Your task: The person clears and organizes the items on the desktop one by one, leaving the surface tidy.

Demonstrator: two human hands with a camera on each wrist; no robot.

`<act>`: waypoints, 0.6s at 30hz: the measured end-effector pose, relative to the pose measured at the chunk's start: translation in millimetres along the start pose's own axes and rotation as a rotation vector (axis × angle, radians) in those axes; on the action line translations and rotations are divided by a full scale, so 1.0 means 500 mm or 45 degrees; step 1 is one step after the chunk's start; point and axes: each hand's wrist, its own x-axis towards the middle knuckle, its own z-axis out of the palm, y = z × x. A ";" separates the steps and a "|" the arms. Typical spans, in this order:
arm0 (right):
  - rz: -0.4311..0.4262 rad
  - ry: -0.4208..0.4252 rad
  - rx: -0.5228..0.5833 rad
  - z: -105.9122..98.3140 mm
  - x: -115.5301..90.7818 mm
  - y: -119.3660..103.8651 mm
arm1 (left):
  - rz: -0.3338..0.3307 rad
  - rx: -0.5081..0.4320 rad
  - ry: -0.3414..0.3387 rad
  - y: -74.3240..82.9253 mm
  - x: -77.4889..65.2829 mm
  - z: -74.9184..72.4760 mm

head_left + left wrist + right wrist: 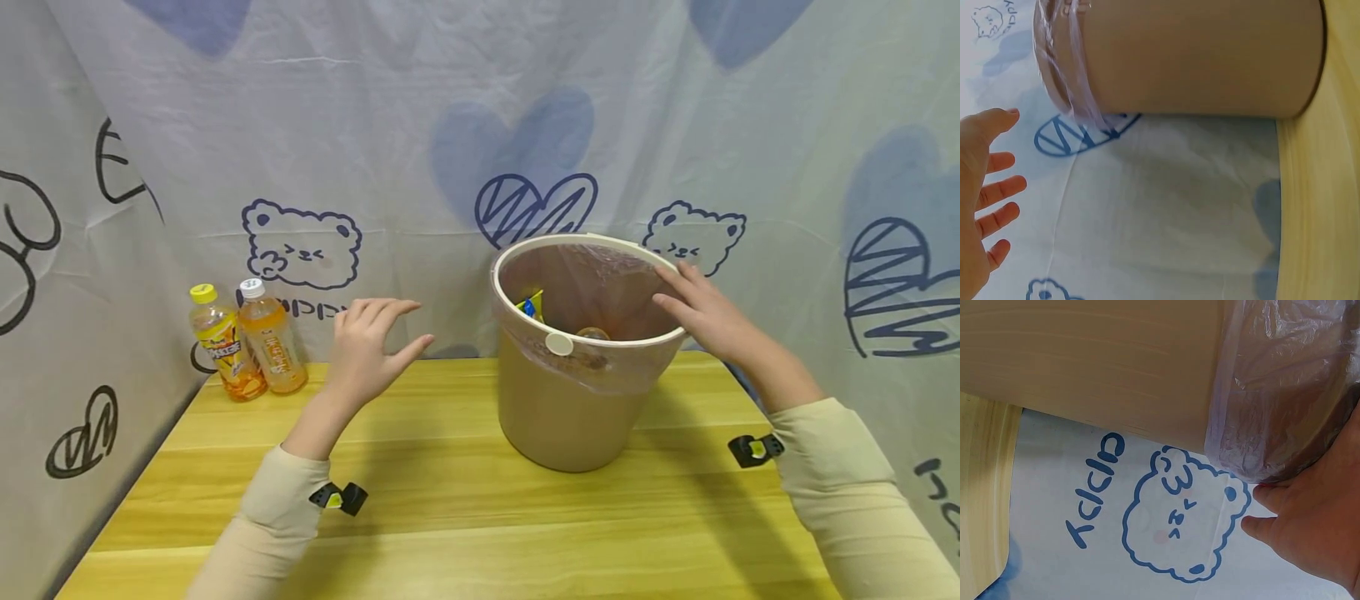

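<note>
A beige bin with a cream rim and a thin clear plastic liner folded over its edge stands on the table. Inside it I see a yellow-and-blue wrapper and part of a clear round thing. My right hand lies at the bin's right rim, fingers extended over the edge; some fingers show outside the liner in the right wrist view. To the left of the bin, my left hand hovers above the table, thumb and fingers spread, holding nothing.
Two bottles of orange drink stand at the table's back left, one with a yellow cap, one with a white cap. A printed cloth hangs behind and beside the wood-patterned table.
</note>
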 end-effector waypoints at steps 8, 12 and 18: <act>-0.014 0.001 0.019 0.000 -0.001 -0.001 | -0.076 0.147 -0.037 -0.047 -0.037 -0.033; -0.009 -0.005 0.021 0.000 -0.002 -0.001 | -0.127 0.199 -0.046 -0.068 -0.055 -0.048; -0.017 -0.002 0.021 -0.001 -0.002 -0.003 | -0.179 0.240 -0.028 -0.097 -0.077 -0.069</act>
